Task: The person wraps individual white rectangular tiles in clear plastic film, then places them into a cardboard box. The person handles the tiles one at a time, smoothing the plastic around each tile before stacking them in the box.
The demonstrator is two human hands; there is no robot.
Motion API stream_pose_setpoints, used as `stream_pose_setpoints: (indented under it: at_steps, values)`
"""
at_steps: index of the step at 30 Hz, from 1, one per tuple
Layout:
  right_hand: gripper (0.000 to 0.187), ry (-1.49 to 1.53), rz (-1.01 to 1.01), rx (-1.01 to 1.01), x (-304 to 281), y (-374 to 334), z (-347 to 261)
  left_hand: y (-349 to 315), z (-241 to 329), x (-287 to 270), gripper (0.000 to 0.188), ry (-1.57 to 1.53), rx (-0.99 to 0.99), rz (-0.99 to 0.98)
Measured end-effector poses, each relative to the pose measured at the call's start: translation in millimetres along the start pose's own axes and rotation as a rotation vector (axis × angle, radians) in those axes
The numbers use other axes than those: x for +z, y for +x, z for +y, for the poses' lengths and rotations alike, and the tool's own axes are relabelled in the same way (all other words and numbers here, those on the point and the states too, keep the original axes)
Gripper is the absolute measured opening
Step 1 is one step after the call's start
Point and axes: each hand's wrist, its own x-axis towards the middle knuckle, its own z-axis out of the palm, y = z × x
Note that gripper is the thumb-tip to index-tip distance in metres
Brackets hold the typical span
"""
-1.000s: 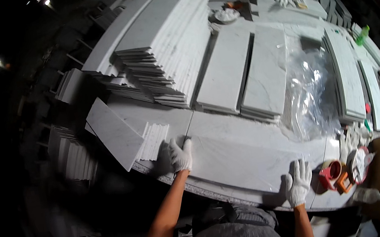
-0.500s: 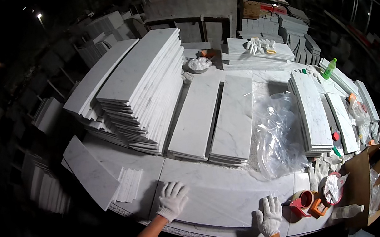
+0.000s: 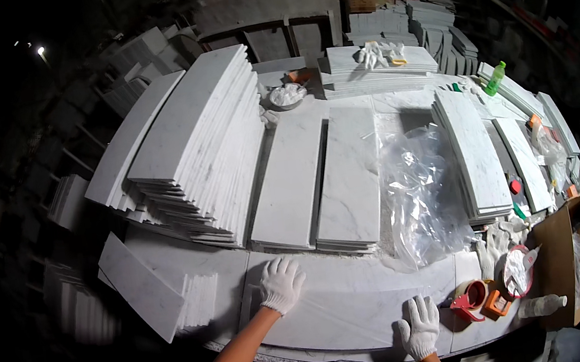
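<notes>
Lying with its palm down on the far left part of a thin white slab [image 3: 345,320], the left hand [image 3: 283,283] wears a white knitted glove, its fingers stretched forward, slightly spread and released. The right hand [image 3: 420,325], gloved alike, is at the slab's right end, fingers straight and free with the thumb held out to the side; how firmly either palm presses cannot be told. The slab lies flat along the near edge of the work table [image 3: 482,333], right in front of the person. To its left, a tilted slab [image 3: 139,285] sits beside a small group of ridged white pieces [image 3: 200,303]. Beyond the hands stand a tall stack of slabs [image 3: 201,119], two lower stacks [image 3: 290,181] side by side, and crumpled clear plastic [image 3: 420,193]. Just right of the right hand are a red tape dispenser [image 3: 462,309], a small orange object [image 3: 497,303] and a red-rimmed round dish [image 3: 517,272], with a clear bottle [image 3: 541,306] on its side near an open cardboard box [image 3: 552,249]
</notes>
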Motion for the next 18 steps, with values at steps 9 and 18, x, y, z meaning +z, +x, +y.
stream_pose_setpoints:
  at_steps: [9, 18]
  values:
    - [0.063, 0.056, -0.079, 0.039, -8, 4, -9, 114, 85, 20, 0.039, -0.071, 0.309, 0.141]
    - [0.060, 0.014, -0.071, 0.024, -1, 1, -5, 151, 67, -5, 0.051, 0.008, 0.222, -0.322]
